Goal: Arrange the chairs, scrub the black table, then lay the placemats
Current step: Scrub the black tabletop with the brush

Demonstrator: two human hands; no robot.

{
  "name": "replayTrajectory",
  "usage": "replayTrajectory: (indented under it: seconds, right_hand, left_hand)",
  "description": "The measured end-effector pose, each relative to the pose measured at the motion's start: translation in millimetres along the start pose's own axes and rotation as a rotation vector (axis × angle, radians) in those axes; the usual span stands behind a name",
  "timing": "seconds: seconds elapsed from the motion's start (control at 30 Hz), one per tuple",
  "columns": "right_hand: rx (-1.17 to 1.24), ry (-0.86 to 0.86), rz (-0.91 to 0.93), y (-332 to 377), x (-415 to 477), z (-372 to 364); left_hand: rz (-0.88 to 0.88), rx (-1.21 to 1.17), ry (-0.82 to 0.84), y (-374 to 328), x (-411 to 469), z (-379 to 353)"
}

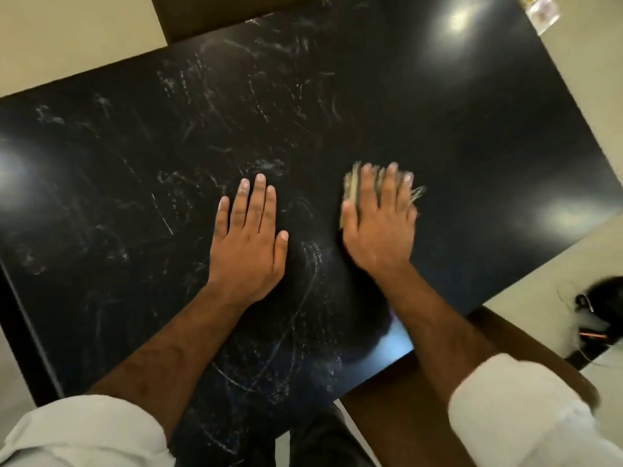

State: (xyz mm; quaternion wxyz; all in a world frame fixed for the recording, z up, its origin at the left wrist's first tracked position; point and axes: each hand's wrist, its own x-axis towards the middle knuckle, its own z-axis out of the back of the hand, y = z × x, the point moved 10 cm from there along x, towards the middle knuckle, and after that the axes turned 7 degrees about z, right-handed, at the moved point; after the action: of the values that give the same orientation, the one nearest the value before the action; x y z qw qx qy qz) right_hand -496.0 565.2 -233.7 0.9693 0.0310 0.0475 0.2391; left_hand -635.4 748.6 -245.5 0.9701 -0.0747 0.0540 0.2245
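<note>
Closest to me, a brown chair (404,419) sits under the worktop's near edge, by my right forearm. Further out, my left hand (247,237) lies flat on the worktop (488,129), fingers (259,200) straight and released, holding nothing; I read it as a brace. Just beside it, my right hand (379,227) presses flat on the scrubber (352,188). Its fingers are stretched over the scrubber rather than curled round it, and tan fibres poke out past the fingertips. That hand is blurred, so I judge it is mid-stroke. Whitish streaks (236,96) cover the left and middle of the worktop; the right part looks dark and glossy. Something brown, perhaps another chair, shows at the far edge. I see no placemats.

Risks, as I judge them: with an open palm and no real grip, the scrubber could skid out from under the hand on a fast stroke, more so if the surface is wet. The bracing hand could slip the same way, or smear what is already scrubbed. The glare may hide missed patches
</note>
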Motion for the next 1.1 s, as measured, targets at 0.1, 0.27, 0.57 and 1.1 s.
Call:
replayTrajectory:
  seconds: [0.1,0.27,0.57,1.1]
  right_hand:
    - [0.002,-0.109,-0.121,-4,56,8]
    - [0.014,-0.078,0.091,78,43,-1]
    - [-0.017,0.0,-0.259,-39,-72,3]
    - [0.048,0.246,0.15,37,-151,-19]
  left_hand:
    - [-0.004,0.0,0.001,2,1,-1]
    - [-0.013,-0.006,0.009,2,-3,-1]
    - [-0.073,-0.015,0.051,10,1,4]
    - [-0.021,0.032,0.115,26,-69,-1]
